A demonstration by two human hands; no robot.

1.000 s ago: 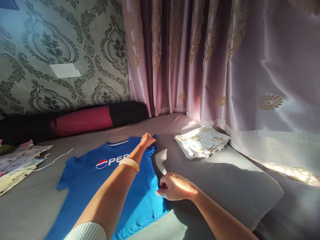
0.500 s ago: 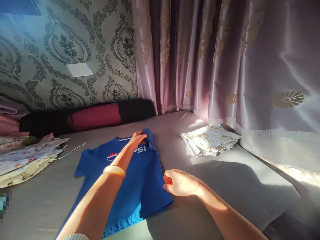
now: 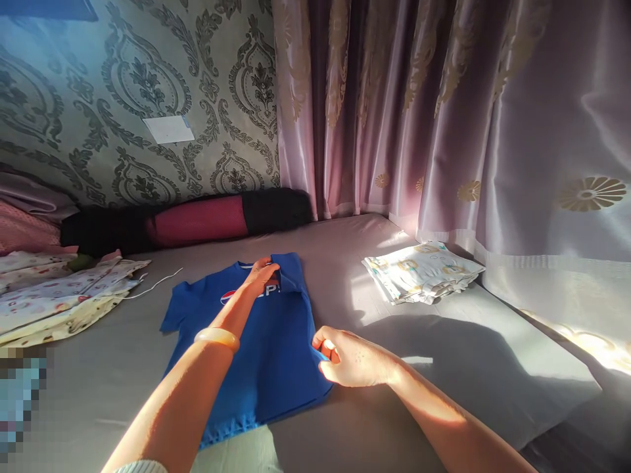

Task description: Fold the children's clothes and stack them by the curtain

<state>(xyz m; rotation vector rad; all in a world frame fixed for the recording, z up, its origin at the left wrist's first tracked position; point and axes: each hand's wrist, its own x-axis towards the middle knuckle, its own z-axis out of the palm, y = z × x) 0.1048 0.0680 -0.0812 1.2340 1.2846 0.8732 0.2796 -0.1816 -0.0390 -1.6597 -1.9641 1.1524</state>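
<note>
A blue T-shirt (image 3: 279, 351) with a round red, white and blue logo and white letters lies spread on the bed. Near its collar, my left hand (image 3: 262, 276) is closed on the fabric at the shoulder, and that sleeve side is folded inward over the chest. A pale bangle (image 3: 217, 337) circles my left wrist. My right hand (image 3: 352, 358) pinches the shirt's right side edge lower down, lifting it slightly. The other sleeve (image 3: 175, 309) lies flat on the left.
A folded stack of white patterned cloth (image 3: 426, 270) sits to the right on the grey sheet (image 3: 340, 263). Patterned clothes (image 3: 64, 295) with a white cord lie at left. A black and pink bolster (image 3: 202, 220) rests along the wall; curtains (image 3: 444, 131) hang behind.
My left hand has drawn the shirt's shoulder leftward, so the fold covers more of the letters. My right hand has pulled the side edge up and slightly inward. The view has shifted a little.
</note>
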